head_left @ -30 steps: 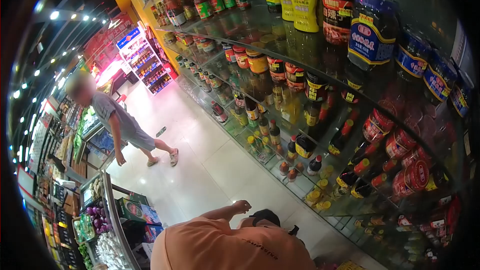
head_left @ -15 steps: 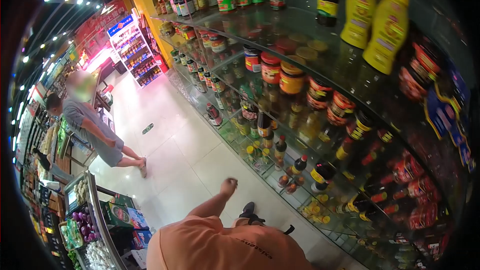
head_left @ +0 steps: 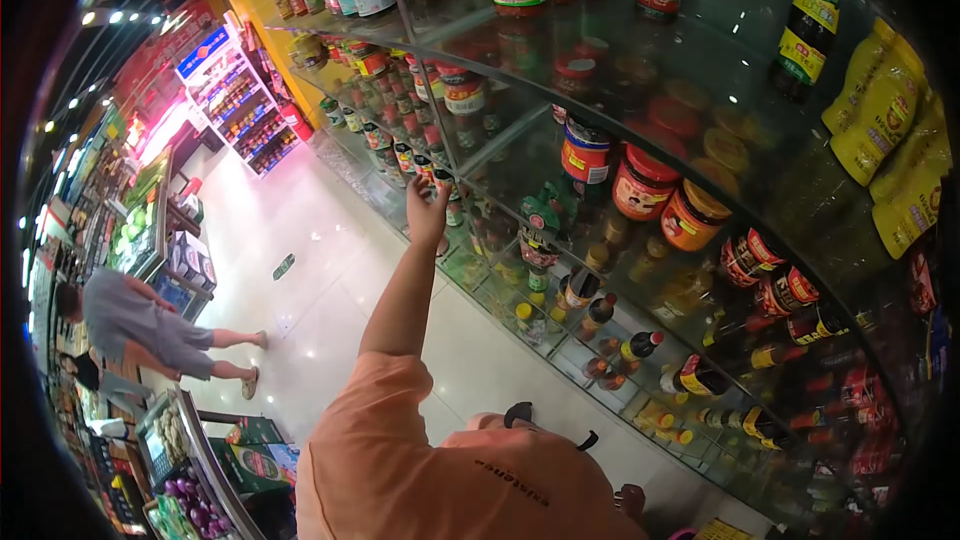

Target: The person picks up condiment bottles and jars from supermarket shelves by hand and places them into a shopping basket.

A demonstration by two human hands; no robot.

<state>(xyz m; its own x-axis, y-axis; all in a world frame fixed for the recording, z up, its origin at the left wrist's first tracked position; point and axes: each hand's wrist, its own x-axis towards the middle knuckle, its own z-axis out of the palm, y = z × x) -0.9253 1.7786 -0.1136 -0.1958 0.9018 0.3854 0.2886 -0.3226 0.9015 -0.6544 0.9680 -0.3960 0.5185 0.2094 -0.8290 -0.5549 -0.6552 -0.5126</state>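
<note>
Jars [head_left: 403,157] stand upright, tops up, by the loosely curled left hand [head_left: 427,204], hold unclear; right hand's [head_left: 630,499] state I cannot tell.

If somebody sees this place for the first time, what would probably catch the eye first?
Probably the left hand, stretched out in front of small jars on the glass shelving; whether it touches any is unclear. Next, perhaps, the bright yellow bottles at the upper right. At the upper left, a blue-topped, pink-lit white rack also stands out.
</note>
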